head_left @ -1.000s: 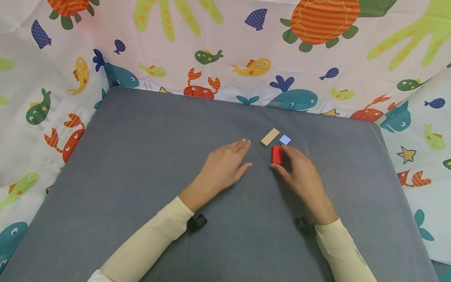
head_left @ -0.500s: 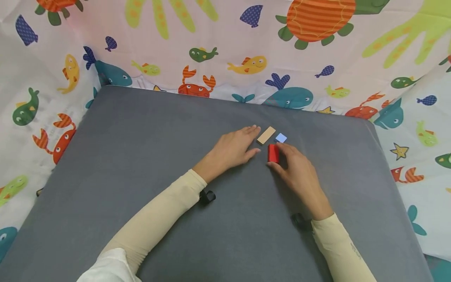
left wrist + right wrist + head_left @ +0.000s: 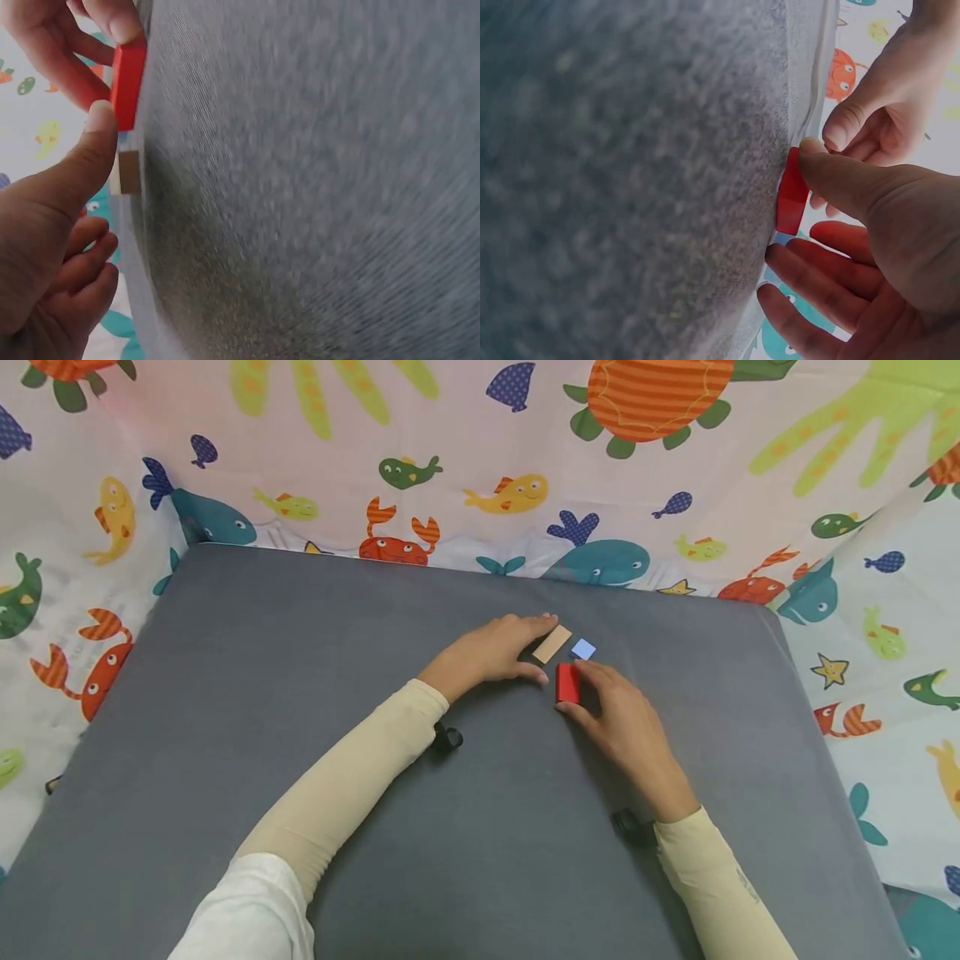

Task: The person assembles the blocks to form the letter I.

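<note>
The right hand (image 3: 630, 731) pinches a red block (image 3: 567, 683) between thumb and fingers on the grey surface; the right wrist view shows the thumb on the red block's (image 3: 792, 193) end. Just behind it lie a tan wooden block (image 3: 552, 644), set at a slant, and a small blue block (image 3: 582, 649). At the tan block's left side is the left hand (image 3: 491, 652), its fingertips by the far end and its thumb apart, pointing toward the red block. In the left wrist view, the wooden block (image 3: 129, 172) shows beyond the left thumb. Whether the left fingers touch it, I cannot tell.
A grey cloth-covered table (image 3: 262, 677) spreads around the hands. A curtain (image 3: 315, 468) printed with sea animals stands along its back and sides. Dark wrist-worn devices sit under both forearms, close above the cloth.
The left hand has moved forward and right, up to the tan block, with its fingers now beside it. The right hand keeps its pinch on the red block. The head view has shifted slightly right.
</note>
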### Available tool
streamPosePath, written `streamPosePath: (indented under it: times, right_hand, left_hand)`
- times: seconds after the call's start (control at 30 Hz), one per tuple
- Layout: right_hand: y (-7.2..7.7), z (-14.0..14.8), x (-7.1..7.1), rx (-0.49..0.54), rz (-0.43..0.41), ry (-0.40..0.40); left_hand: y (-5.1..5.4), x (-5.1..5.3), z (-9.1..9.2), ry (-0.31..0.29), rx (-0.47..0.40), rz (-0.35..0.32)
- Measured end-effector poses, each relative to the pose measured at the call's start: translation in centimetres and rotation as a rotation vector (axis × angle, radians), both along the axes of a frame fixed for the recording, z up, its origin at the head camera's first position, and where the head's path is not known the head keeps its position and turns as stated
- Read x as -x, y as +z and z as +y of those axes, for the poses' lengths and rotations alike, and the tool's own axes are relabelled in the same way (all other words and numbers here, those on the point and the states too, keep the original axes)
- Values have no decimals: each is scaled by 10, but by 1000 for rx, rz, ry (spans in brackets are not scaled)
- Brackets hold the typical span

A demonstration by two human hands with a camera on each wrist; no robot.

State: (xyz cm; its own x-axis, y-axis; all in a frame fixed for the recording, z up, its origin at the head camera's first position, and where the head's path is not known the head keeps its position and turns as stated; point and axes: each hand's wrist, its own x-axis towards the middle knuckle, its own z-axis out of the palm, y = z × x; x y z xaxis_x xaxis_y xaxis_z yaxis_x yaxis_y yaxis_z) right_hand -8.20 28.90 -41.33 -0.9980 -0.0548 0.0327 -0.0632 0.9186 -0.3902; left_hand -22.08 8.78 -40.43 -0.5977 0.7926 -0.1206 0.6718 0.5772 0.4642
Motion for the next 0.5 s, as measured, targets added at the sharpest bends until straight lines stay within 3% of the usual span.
streamPosePath:
  times: [0.3, 0.5]
  right_hand:
    - [-1, 3, 2, 11, 11, 10]
    - [0, 3, 4, 7, -1, 13]
  left_hand:
    - [-4, 12, 8, -78, -20, -14]
    - [-7, 18, 13, -115, 19, -11]
